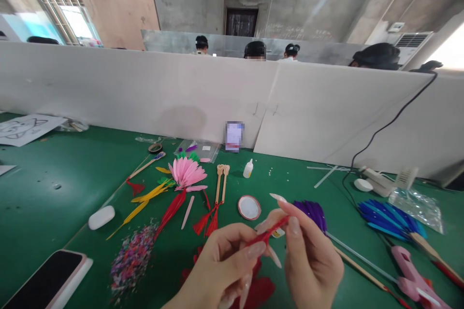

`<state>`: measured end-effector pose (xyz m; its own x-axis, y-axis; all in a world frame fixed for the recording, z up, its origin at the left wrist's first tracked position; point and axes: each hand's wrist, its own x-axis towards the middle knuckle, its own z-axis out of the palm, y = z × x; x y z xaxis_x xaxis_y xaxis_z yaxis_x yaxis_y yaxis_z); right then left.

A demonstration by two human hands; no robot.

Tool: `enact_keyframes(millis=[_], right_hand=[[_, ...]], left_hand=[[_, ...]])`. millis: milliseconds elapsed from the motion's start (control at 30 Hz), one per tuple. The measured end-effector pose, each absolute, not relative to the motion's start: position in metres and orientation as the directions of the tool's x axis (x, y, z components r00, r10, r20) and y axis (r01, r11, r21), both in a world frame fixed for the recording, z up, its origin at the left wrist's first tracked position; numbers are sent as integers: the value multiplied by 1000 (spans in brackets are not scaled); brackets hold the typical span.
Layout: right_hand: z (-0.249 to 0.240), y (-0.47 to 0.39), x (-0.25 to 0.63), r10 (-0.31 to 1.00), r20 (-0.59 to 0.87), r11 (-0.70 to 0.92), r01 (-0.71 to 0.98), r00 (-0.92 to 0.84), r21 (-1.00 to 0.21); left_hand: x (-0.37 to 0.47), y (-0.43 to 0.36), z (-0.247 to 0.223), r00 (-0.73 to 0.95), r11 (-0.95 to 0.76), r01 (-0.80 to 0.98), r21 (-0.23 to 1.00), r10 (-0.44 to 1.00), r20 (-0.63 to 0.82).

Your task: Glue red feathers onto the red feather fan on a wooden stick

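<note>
Fingers (295, 231) of both hands (224, 260) (313, 260) pinch what seems a red feather (272, 230).

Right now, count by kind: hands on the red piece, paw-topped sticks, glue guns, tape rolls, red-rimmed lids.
Hands on the red piece: 2 (left hand, right hand)
Paw-topped sticks: 2
Glue gun: 1
Tape roll: 1
Red-rimmed lid: 1
Total: 7

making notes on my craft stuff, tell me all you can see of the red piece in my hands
The red piece is narrow and thin, perhaps a feather or ribbon; its exact material is unclear. It slants between the left hand and the right hand, pinched by both and held over the green table. Their grip hides part of it.
</note>
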<state>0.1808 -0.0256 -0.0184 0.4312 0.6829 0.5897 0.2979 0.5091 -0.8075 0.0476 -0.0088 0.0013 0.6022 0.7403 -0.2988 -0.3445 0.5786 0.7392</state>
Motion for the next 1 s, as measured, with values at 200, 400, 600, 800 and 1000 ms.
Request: enact_keyframes(millis=[200,400,600,800,1000], right_hand=[[-14,-25,185,716,585,539,232,381,-810],[-4,-24,186,734,571,516,243,368,-821],[-11,-24,182,686,595,496,330,418,-804],[-16,-24,179,654,631,519,359,417,-776],[-24,-25,175,595,670,516,428,444,-742]], left_hand=[[45,-8,3,552,511,-371,776,793,-258],[47,-10,7,526,475,-382,793,817,-236],[49,-10,0,614,543,-314,779,742,-270],[50,-14,-3,635,577,-312,755,717,-286],[52,-14,-4,645,597,-327,733,708,-289]])
